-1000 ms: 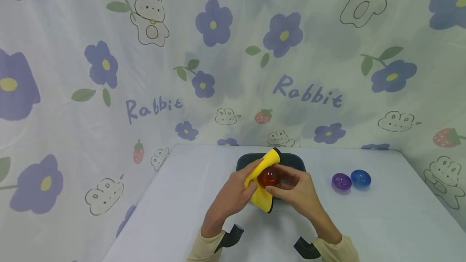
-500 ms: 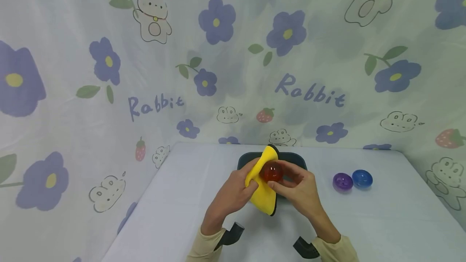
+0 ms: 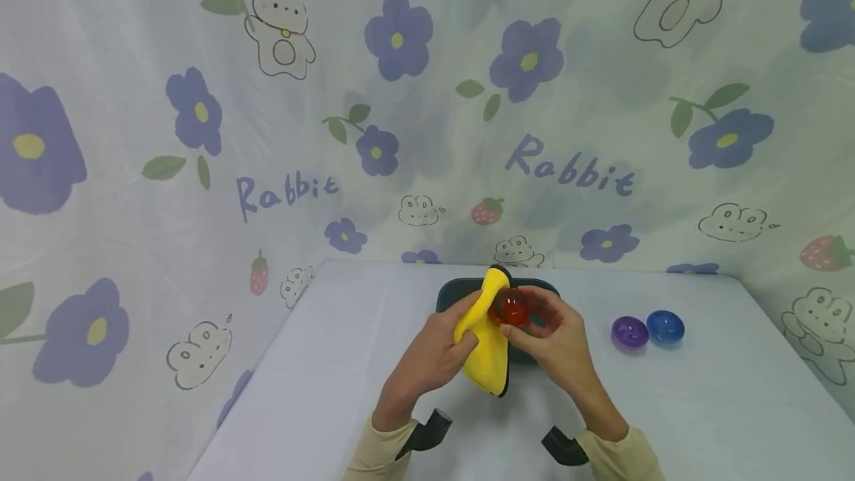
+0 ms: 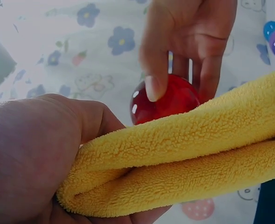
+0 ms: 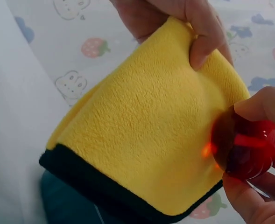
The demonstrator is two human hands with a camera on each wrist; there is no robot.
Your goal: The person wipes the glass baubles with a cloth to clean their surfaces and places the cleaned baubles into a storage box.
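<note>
My left hand [image 3: 433,353] grips a folded yellow cloth [image 3: 486,362] with dark edging, its thumb pressed on the fold. In my right hand [image 3: 559,334] is a clear red ball [image 3: 514,307], pinched between thumb and fingers at the cloth's right side. The left wrist view shows the red ball [image 4: 167,100] behind the thick fold of the cloth [image 4: 174,144]. From the right wrist, the ball [image 5: 249,144] overlaps the edge of the cloth [image 5: 146,116] and throws a red glint on it. Both hands are over a dark green tray [image 3: 454,292], partly hidden by them.
A purple ball [image 3: 629,333] and a blue ball [image 3: 665,326] sit side by side on the white table [image 3: 721,392], right of the tray. A curtain [image 3: 441,132] printed with flowers and rabbits hangs behind the table's far edge.
My right hand has moved slightly right and up with the red ball, which now shows more beyond the cloth. The left hand keeps its grip on the cloth and has shifted little.
</note>
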